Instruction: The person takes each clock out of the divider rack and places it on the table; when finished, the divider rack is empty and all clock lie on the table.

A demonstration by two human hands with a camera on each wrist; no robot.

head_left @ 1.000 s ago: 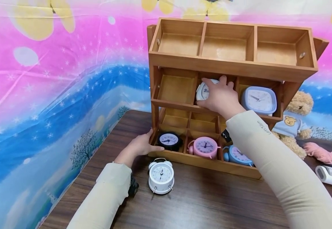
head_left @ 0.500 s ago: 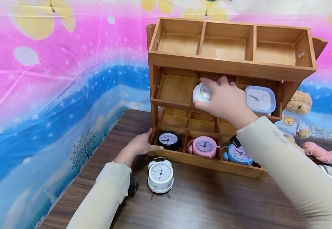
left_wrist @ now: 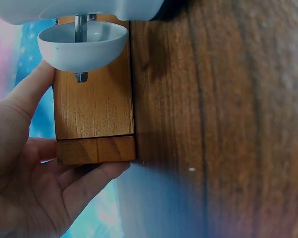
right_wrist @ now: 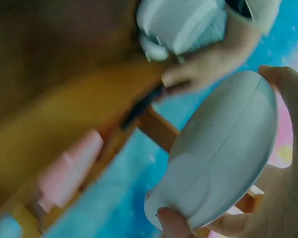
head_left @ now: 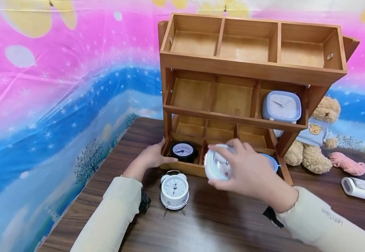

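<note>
My right hand (head_left: 251,169) holds a white alarm clock (head_left: 216,163) with a pale mint ring, thumb and fingers round its sides, in front of the shelf's bottom tier. The right wrist view shows the smooth white casing of this clock (right_wrist: 216,148). At the lower left corner of the wooden shelf (head_left: 248,64), my left hand (head_left: 151,155) grips the end board, seen between thumb and fingers in the left wrist view. Close by on the table stands a white twin-bell clock (head_left: 174,191). A black clock (head_left: 183,151) sits in the bottom left compartment.
A blue-framed clock (head_left: 282,106) occupies the middle tier's right compartment. Behind my right hand are a light-blue clock (head_left: 274,162) and a mostly hidden pink clock (right_wrist: 72,171). A teddy bear (head_left: 316,140), pink yarn (head_left: 348,163) and a white device (head_left: 362,189) lie to the right.
My right hand has drawn the white alarm clock out of the middle tier's centre compartment and brought it down and forward. The left hand stays at the shelf corner.
</note>
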